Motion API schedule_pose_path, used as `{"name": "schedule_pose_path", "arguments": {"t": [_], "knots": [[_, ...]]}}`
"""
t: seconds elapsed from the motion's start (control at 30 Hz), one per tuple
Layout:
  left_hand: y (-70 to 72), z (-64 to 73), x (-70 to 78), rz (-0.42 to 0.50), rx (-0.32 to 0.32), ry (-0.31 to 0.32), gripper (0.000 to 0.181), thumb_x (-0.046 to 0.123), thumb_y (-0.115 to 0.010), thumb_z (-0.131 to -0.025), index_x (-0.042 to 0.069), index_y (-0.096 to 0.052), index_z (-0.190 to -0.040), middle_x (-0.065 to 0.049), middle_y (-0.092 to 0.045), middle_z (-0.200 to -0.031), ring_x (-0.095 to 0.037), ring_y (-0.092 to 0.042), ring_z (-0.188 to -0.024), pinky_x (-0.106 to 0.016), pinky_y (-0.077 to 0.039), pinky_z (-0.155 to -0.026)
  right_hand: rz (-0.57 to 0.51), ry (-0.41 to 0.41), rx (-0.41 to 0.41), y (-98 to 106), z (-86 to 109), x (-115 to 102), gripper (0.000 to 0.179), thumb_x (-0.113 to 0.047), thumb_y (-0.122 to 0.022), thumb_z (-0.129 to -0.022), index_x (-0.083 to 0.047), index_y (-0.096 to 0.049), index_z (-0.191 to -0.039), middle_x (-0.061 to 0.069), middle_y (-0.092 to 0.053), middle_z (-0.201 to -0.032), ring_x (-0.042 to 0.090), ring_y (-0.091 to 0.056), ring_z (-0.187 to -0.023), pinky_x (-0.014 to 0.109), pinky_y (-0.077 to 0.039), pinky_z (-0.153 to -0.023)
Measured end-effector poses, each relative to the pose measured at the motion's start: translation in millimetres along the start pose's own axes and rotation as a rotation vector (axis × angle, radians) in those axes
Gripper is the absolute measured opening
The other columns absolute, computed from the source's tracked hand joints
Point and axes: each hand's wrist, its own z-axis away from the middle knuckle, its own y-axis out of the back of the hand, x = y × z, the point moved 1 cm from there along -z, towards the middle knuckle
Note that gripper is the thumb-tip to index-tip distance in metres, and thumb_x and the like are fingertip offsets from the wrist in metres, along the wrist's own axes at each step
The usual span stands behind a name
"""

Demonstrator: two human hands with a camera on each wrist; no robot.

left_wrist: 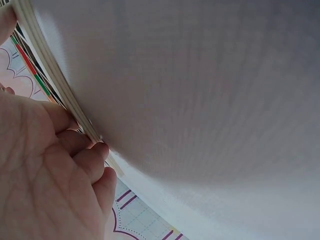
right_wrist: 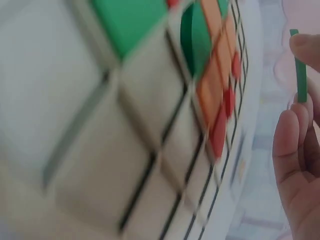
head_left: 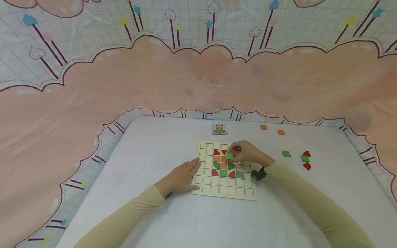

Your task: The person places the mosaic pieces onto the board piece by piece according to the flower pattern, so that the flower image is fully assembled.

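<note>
Item: pale wooden grid board (head_left: 224, 193), square, ruled into small cells, lying flat on the white table (head_left: 155, 213) a little toward its near edge and about midway between its sides. Cells at the board's centre carry flat tiles: red quarter-rounds, orange squares, green half-rounds and green squares, forming a flower-like figure.

Left hand (head_left: 181, 177): flat on the table, fingers straight and spread narrowly, fingertips (left_wrist: 102, 150) touching the board's left edge; it holds nothing. The left wrist view shows the fingers against the stacked pale rim of the board.

Right hand (head_left: 246, 153): raised over the far-right part of the board, thumb and fingers pinching a small green square tile (head_left: 229, 155) by its edges. The tile is clear of the cells, just above the orange and green pieces. The right wrist view shows it edge-on (right_wrist: 300, 67) between the fingertips, with the board blurred beneath.

Small pattern card (head_left: 219, 128): near the table's far edge, beyond the board, printed with a matching coloured figure; any writing too small to read.

Loose tiles toward the table's right side: two orange squares (head_left: 263, 127) near the far edge; a green square (head_left: 286, 154); a second green square (head_left: 305, 158) lying between two red quarter-rounds (head_left: 307, 166).

Surround: pink and white patterned cloth (head_left: 198, 79) with scalloped outlines, stars and hearts; no legible brand or label anywhere.
</note>
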Motion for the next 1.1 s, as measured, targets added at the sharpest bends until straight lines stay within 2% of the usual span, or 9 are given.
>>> {"name": "schedule_pose_path", "arguments": {"t": [0.23,0.53,0.87,1.1], "knots": [[1.3,0.7,-0.5,-0.003,0.008,-0.004,0.089,0.062,-0.046,-0.089,0.004,-0.016,-0.15,-0.013,-0.012,-0.159,-0.024,-0.018,-0.146,-0.038,-0.022,-0.119,0.01,0.061,-0.046,-27.9,-7.0,-19.8,0.023,-0.007,-0.079,-0.073,-0.001,-0.068,-0.092,0.006,-0.063,-0.078,0.007,-0.053,-0.068,0.018,-0.049,-0.061],[-0.8,-0.3,-1.2,-0.027,0.003,-0.009,0.09,0.063,-0.044,-0.089,0.004,-0.016,-0.15,-0.013,-0.011,-0.159,-0.024,-0.018,-0.146,-0.039,-0.021,-0.119,0.01,0.052,-0.089,-58.3,-19.5,-33.5,0.02,-0.007,-0.08,-0.071,-0.004,-0.069,-0.087,0.003,-0.063,-0.076,0.004,-0.052,-0.066,0.016,-0.049,-0.061],[1.3,2.3,0.8,-0.026,0.011,-0.014,0.088,0.062,-0.045,-0.09,0.003,-0.018,-0.15,-0.013,-0.014,-0.158,-0.024,-0.02,-0.146,-0.038,-0.022,-0.119,0.074,0.034,-0.126,-71.8,-27.5,-38.6,0.02,-0.01,-0.082,-0.069,-0.006,-0.07,-0.084,0.0,-0.065,-0.075,0.002,-0.052,-0.067,0.013,-0.047,-0.062],[1.7,3.0,0.5,-0.011,0.01,-0.011,0.088,0.061,-0.046,-0.089,0.004,-0.017,-0.15,-0.012,-0.014,-0.158,-0.024,-0.02,-0.146,-0.038,-0.022,-0.119,0.105,0.059,-0.14,-74.6,-28.0,-40.8,0.021,-0.01,-0.084,-0.067,-0.005,-0.07,-0.082,0.001,-0.065,-0.075,0.003,-0.052,-0.066,0.014,-0.047,-0.06]]}}
